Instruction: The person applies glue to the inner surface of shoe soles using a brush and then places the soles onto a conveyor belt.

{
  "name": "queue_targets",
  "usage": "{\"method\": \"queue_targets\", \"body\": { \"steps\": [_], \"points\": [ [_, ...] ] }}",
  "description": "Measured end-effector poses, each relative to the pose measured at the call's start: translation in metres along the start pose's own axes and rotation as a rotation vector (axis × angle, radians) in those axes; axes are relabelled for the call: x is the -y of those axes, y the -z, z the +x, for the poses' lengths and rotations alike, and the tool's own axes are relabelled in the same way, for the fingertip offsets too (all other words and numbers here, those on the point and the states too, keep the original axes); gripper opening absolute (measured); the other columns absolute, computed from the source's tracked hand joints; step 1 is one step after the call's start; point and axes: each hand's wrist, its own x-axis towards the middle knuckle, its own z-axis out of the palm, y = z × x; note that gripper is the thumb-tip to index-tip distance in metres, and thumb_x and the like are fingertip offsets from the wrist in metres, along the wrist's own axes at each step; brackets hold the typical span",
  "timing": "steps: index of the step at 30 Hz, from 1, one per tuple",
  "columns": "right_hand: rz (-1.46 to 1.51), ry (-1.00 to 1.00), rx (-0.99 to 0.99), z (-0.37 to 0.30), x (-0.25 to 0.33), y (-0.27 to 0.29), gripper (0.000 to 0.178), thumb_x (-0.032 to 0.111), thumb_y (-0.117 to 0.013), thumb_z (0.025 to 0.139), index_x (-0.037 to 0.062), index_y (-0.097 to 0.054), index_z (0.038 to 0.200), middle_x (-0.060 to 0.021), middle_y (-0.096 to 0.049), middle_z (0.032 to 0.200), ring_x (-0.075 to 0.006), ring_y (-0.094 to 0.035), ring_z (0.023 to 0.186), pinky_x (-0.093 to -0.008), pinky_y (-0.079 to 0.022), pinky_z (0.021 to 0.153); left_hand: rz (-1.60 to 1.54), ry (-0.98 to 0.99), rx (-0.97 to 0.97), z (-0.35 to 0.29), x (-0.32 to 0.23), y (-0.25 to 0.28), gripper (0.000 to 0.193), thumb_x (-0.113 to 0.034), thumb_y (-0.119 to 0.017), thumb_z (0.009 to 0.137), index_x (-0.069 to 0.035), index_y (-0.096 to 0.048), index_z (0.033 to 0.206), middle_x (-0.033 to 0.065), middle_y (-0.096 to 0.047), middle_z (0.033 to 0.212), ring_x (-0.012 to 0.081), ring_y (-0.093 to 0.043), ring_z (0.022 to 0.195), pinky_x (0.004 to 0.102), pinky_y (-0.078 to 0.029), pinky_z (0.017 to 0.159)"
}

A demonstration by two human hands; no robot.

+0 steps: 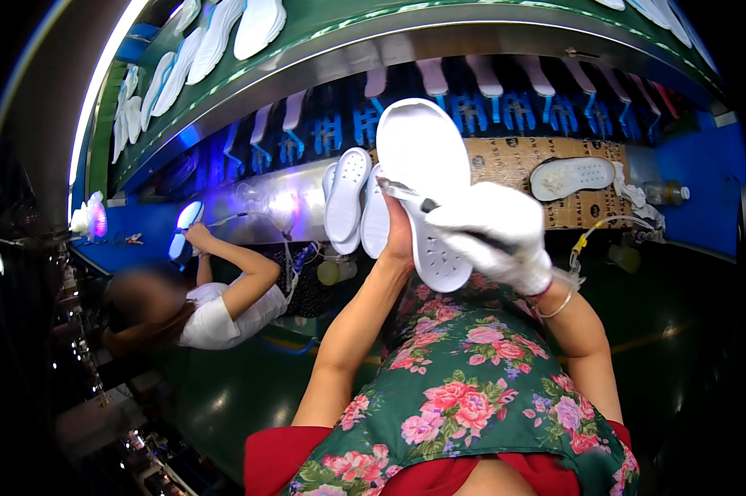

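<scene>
A white foam shoe (427,149) with small holes at its near end is held up in front of my body. My bare left hand (399,233) grips it by the left edge, fingers partly hidden behind it. My right hand (497,236), in a white glove, is closed around a small metal hand tool (406,194). That tool lies across the middle of the shoe, its tip pointing left near my left thumb; its exact kind is unclear. Just beyond my left hand, several white perforated shoes (348,186) lean together on the metal bench (249,202).
Cardboard (505,169) bears a white shoe (573,178) with scraps in it. A bottle (666,193) and a hose with yellow fitting (581,244) are at the right. Behind run hanging shoe parts (431,76) and a green conveyor (340,31). A co-worker (232,306) works at left.
</scene>
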Motion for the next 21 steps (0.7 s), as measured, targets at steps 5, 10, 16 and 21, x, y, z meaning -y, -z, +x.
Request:
{"method": "queue_targets", "body": {
  "steps": [5,10,16,21],
  "points": [
    [-0.143,0.002,-0.126,0.004,-0.005,0.005,0.024,0.003,-0.074,0.076,0.0051,-0.075,0.1,-0.0122,-0.073,0.094,-0.029,-0.071,0.083,-0.0352,-0.056,0.076,0.207,-0.037,-0.115,0.014,-0.012,-0.023,0.097,-0.083,-0.013,0.088,-0.014,-0.024,0.155,0.0127,-0.045,0.148,0.0278,-0.047,0.134,0.0428,-0.038,0.114],
    [0.021,0.047,0.069,0.002,0.003,-0.002,0.023,0.006,-0.076,0.076,0.0068,-0.076,0.1,-0.0106,-0.074,0.096,-0.027,-0.072,0.084,-0.0351,-0.057,0.076,0.259,0.001,-0.052,0.006,-0.026,-0.005,0.103,-0.088,-0.018,0.083,-0.012,-0.029,0.153,0.0125,-0.049,0.144,0.0272,-0.051,0.13,0.0438,-0.044,0.109],
    [-0.194,0.078,-0.022,-0.01,-0.005,-0.011,0.028,0.006,-0.077,0.075,0.0085,-0.075,0.102,-0.0114,-0.073,0.092,-0.0295,-0.071,0.083,-0.0372,-0.056,0.075,0.139,-0.048,-0.034,0.022,-0.027,-0.004,0.109,-0.091,-0.018,0.08,-0.006,-0.04,0.143,0.0172,-0.06,0.123,0.0282,-0.063,0.111,0.043,-0.053,0.095],
    [0.213,-0.01,0.021,-0.018,-0.009,-0.009,0.025,0.005,-0.077,0.074,0.0059,-0.076,0.099,-0.0099,-0.074,0.093,-0.0273,-0.071,0.082,-0.0354,-0.056,0.075,-0.042,0.038,0.124,0.021,-0.035,-0.002,0.123,-0.101,-0.024,0.067,0.003,-0.052,0.126,0.0225,-0.065,0.101,0.035,-0.068,0.088,0.0449,-0.059,0.074]
  ]
}}
